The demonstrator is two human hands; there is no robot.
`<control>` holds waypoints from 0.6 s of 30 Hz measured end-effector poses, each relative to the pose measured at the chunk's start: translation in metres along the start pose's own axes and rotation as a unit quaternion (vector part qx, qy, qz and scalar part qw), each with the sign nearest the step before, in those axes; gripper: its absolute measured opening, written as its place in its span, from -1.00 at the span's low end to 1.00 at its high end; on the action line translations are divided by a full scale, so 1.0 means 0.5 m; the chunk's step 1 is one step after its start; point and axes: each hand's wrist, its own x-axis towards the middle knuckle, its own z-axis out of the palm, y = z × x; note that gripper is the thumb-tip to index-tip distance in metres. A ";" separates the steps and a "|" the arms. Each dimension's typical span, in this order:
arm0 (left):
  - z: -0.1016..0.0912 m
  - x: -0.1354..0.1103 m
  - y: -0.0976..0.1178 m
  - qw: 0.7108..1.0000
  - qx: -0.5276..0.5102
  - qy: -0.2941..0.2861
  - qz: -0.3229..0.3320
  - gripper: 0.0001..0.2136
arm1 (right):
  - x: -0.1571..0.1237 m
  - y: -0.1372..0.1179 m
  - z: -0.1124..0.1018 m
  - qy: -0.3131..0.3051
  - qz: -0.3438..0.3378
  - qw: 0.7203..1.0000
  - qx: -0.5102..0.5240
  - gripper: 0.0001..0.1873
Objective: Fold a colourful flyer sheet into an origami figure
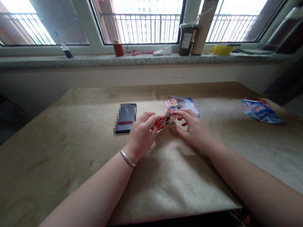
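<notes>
My left hand (pixel 142 129), with a silver bangle (pixel 128 158) at the wrist, pinches a small red and multicoloured printed packet (pixel 163 122) between thumb and fingers. The packet looks bent or creased, and its left end is hidden by my hand. At its right end is my right hand (pixel 192 126), fingertips touching it and the thumb apart below. Just behind lie several blue and pink printed packets or cards (pixel 185 104), partly covered by my right hand. A dark phone (pixel 126 117) rests on the table left of my left hand.
More blue and red printed packets (pixel 262 111) lie fanned out on the table's (pixel 66 161) right side. On the granite sill (pixel 90 61) behind stand a red spool (pixel 118 48), a dark lidded cup (pixel 187 40), a cardboard tube (pixel 207 19) and a yellow tape roll (pixel 222 49).
</notes>
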 end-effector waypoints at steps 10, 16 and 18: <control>-0.001 -0.006 -0.001 0.999 -0.016 -0.021 0.043 -0.63 | -0.001 0.005 0.000 -0.018 -0.010 0.999 -0.031 -0.80; -0.008 -0.003 0.006 0.998 -0.018 -0.034 0.043 -0.68 | -0.002 0.006 0.001 -0.032 0.001 0.998 -0.055 -0.88; -0.012 -0.002 0.009 0.999 -0.020 -0.035 0.037 -0.74 | -0.002 0.006 0.001 -0.034 0.001 0.998 -0.058 -0.89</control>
